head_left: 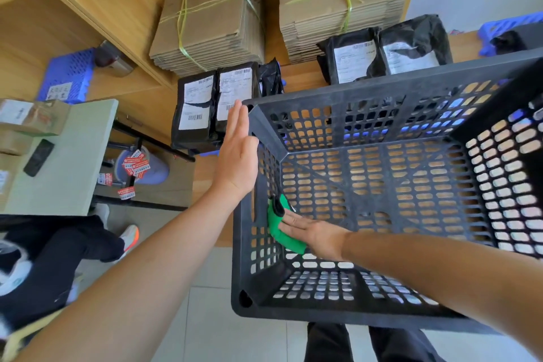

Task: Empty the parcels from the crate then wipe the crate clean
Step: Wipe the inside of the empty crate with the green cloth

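A black perforated plastic crate (382, 91) fills the right of the view, and nothing lies inside it but a green cloth (283, 231). My right hand (316, 232) reaches into the crate and presses the cloth flat against the inner left wall with straight fingers. My left hand (236, 153) lies flat with straight fingers against the outside of that same left wall, near the top corner. Black parcels with white labels (211, 106) stand on the wooden ledge behind the crate, and two more parcels (385, 53) sit further right.
Two tied bundles of flat cardboard (205, 20) lean at the back. A table (63, 161) with boxes and a phone stands at left. Another person's legs and shoes (58, 247) are at lower left. Blue crates (67, 76) sit on the floor.
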The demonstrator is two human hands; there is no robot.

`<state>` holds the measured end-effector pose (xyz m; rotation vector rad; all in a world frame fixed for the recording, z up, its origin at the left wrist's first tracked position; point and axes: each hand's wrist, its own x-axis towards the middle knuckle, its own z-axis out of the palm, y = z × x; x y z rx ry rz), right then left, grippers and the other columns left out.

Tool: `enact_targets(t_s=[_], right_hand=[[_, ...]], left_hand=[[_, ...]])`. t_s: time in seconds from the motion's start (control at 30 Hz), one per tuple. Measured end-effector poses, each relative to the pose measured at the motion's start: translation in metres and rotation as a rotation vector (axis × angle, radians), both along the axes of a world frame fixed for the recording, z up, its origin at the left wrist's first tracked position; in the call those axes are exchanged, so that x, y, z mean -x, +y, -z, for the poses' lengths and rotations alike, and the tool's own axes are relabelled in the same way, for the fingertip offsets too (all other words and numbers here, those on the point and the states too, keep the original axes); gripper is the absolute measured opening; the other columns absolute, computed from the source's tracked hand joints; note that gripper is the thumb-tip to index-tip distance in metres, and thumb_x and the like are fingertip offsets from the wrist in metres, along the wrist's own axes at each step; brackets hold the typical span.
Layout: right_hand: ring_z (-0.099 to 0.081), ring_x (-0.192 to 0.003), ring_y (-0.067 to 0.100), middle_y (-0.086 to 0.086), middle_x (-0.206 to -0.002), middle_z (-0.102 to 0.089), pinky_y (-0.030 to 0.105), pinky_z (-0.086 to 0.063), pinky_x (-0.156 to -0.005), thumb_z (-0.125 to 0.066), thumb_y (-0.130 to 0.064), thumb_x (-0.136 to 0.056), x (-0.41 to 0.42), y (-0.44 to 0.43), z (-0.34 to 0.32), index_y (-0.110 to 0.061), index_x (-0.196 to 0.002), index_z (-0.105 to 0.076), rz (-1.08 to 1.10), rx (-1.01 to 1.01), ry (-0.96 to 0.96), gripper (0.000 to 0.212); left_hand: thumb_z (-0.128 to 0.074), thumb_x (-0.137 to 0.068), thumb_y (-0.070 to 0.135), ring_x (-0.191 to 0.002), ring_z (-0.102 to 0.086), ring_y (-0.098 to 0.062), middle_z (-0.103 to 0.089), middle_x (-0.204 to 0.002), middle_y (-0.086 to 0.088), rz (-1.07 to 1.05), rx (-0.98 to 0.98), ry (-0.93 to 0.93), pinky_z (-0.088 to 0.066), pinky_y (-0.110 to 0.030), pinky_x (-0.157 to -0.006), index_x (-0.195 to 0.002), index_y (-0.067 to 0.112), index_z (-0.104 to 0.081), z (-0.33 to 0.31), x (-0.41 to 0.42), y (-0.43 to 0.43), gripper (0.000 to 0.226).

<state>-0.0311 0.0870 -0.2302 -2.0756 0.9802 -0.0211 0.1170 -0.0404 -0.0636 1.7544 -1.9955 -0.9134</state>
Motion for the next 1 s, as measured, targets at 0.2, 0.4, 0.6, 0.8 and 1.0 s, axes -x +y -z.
enact_targets(t_s=[0.2,0.4,0.6,0.8,1.0], right_hand=[[-0.047,-0.131,0.025,0.009,-0.153,-0.036,0.043,-0.039,-0.111,-0.045,-0.001,-0.093,-0.038,0.023,0.014,-0.04,-0.154,0.01,0.315,-0.433,-0.093,0.091],[-0.056,-0.116,0.032,0.016,-0.135,-0.054,0.037,-0.045,-0.097,-0.041,-0.01,-0.093,-0.046,0.008,-0.013,-0.018,-0.148,-0.037,0.481,-0.627,-0.008,0.055],[-0.051,-0.082,0.02,0.01,-0.101,-0.054,0.034,-0.044,-0.079,-0.037,0.0,-0.095,-0.05,0.004,-0.03,-0.002,-0.141,-0.039,0.525,-0.733,-0.052,0.046],[-0.062,-0.098,0.028,0.017,-0.113,-0.061,0.036,-0.057,-0.081,-0.041,0.011,-0.085,-0.053,0.017,-0.053,-0.009,-0.124,-0.051,0.671,-0.91,-0.276,0.045],[-0.068,-0.088,0.026,0.009,-0.114,-0.065,0.038,-0.058,-0.073,-0.042,-0.002,-0.086,-0.037,0.031,-0.078,-0.033,-0.14,-0.046,0.465,-0.655,-0.246,0.063]], left_hand=[[-0.019,-0.092,0.022,-0.152,-0.001,0.001,0.002,-0.169,0.014,-0.007,0.015,0.029,-0.018,-0.035,-0.125,-0.162,0.02,-0.01,0.005,-0.002,-0.002,0.07],[-0.022,-0.101,0.013,-0.152,0.001,0.003,0.004,-0.168,0.016,-0.001,0.014,0.025,-0.021,-0.038,-0.124,-0.162,0.022,-0.007,0.001,-0.001,0.0,0.063],[-0.018,-0.091,0.025,-0.151,0.003,0.006,0.004,-0.168,0.016,0.001,-0.013,0.064,-0.01,-0.03,-0.127,-0.162,0.022,-0.007,0.003,-0.002,0.001,0.072],[-0.017,-0.092,0.025,-0.151,0.006,0.005,0.007,-0.168,0.015,0.008,-0.022,0.044,-0.006,-0.025,-0.125,-0.162,0.021,-0.006,0.005,-0.003,0.001,0.071],[-0.015,-0.093,0.027,-0.152,0.006,0.003,0.008,-0.168,0.015,0.016,-0.014,0.012,-0.004,-0.018,-0.119,-0.162,0.021,-0.004,0.003,-0.003,0.001,0.071]])
